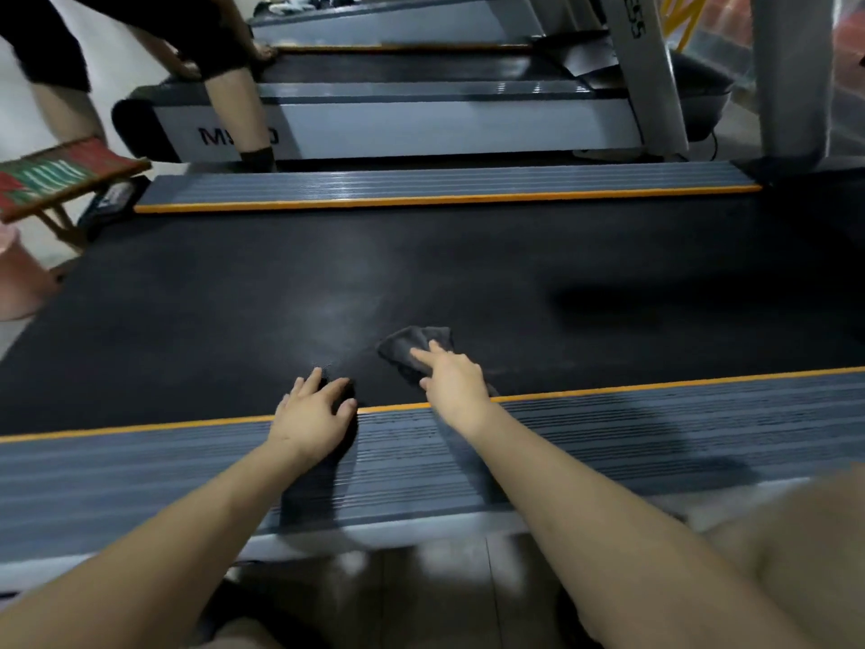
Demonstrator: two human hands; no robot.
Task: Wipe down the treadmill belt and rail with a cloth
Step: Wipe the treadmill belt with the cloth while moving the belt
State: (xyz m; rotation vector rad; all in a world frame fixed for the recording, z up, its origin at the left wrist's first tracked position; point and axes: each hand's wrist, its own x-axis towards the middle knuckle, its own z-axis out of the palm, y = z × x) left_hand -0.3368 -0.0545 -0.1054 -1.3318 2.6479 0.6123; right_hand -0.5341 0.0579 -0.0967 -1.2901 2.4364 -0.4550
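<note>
A wide black treadmill belt [421,274] runs across the view between two grey ribbed rails edged in orange, the near rail [608,433] and the far rail [444,185]. A crumpled dark grey cloth [407,344] lies on the belt close to the near rail. My right hand [451,379] rests on the cloth with fingers extended, pressing it onto the belt. My left hand [313,409] lies flat across the near rail's orange edge, fingertips touching the belt, holding nothing.
A second treadmill [421,124] stands beyond the far rail, with another person's legs [234,100] next to it. A folding stool [61,180] and a pink bucket [18,278] sit at the left. A grey upright post [786,77] rises at the right.
</note>
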